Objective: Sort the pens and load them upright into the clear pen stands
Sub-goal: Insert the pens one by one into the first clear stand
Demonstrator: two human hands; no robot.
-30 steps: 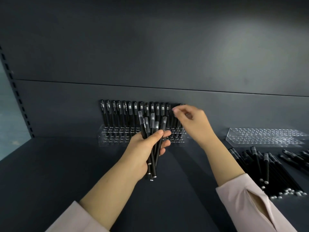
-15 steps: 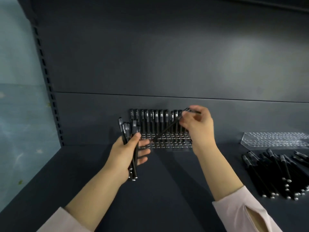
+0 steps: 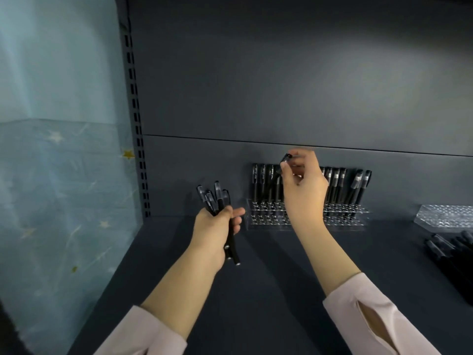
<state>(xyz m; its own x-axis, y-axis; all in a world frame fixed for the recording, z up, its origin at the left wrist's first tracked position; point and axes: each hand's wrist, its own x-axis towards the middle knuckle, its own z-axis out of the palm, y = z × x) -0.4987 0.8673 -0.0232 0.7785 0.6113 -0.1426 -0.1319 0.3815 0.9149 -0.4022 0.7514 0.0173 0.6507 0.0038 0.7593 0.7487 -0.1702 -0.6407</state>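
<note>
The person is curling the left hand round a bundle of black pens, with fingers and thumb wrapped about the barrels, caps pointing up and tips sticking out below the palm, above the dark shelf. The right hand is reaching over the clear pen stand, which is sitting against the back panel, and its thumb and fingertips are pinching the cap end of a single pen. That pen is leaning slightly, and its lower end is hidden, so it is unclear whether it is seated in a hole. A row of upright pens is standing along the back of the stand, on both sides of the right hand. Farther right, a second clear stand is lying on the shelf, and a heap of loose pens is resting in front of it at the edge of view.
</note>
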